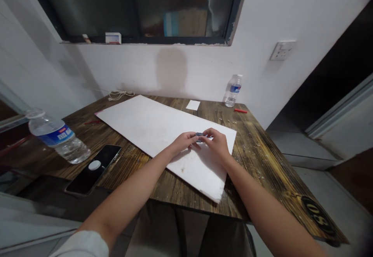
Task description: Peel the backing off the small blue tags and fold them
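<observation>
Both hands meet over the right part of a white board [140, 121] that lies aslant on the wooden table. Between the fingertips is a small dark bluish object [199, 134], too small and too covered by fingers to name. My left hand [183, 142] pinches its left end with thumb and forefinger. On the other side, my right hand [216, 143] grips its right end, fingers curled round it. The hands cast a shadow on the board beneath them.
A water bottle [58, 134] and a phone [93, 169] with a white round cap [94, 165] are at the left. Toward the wall are a second bottle [234, 91], a red stick-like piece [240, 110], a white paper [193, 105] and a coiled white cable [119, 94].
</observation>
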The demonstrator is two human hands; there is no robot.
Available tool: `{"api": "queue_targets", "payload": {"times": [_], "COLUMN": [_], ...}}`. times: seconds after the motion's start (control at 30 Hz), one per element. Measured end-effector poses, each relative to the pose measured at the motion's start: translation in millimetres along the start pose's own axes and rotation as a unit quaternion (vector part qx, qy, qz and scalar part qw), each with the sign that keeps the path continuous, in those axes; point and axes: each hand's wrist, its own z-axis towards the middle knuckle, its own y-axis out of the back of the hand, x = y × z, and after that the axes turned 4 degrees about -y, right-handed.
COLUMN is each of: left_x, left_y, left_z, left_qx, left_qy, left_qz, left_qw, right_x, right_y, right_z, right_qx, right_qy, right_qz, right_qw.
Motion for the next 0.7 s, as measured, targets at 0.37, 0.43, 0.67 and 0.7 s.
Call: {"api": "queue_targets", "payload": {"times": [0.37,0.43,0.67,0.7], "left_x": [2.5,2.4,-0.2,-0.6], "left_y": [0.9,0.8,2.8,3.1], "left_z": [-0.7,-0.9,-0.7,-0.5], "left_qx": [-0.067,-0.078,-0.102,-0.103], "left_qy": [-0.017,-0.016,-0.010,-0.009], "left_qz": [-0.001,0.000,0.028,0.031], "left_qw": [0.998,0.997,0.994,0.994], "right_x": [-4.4,-3.5,-1.5,-1.4], "right_y": [-4.3,-5.1,-5.7,-5.7], "right_z": [5.6,4.7,3.0,3.0], "right_qx": [0.051,0.064,0.068,0.060], "right_qy": [-0.081,-0.078,-0.045,-0.043], "right_qz": [0.118,0.129,0.132,0.131], "right_qw": [0.988,0.987,0.988,0.989]}}
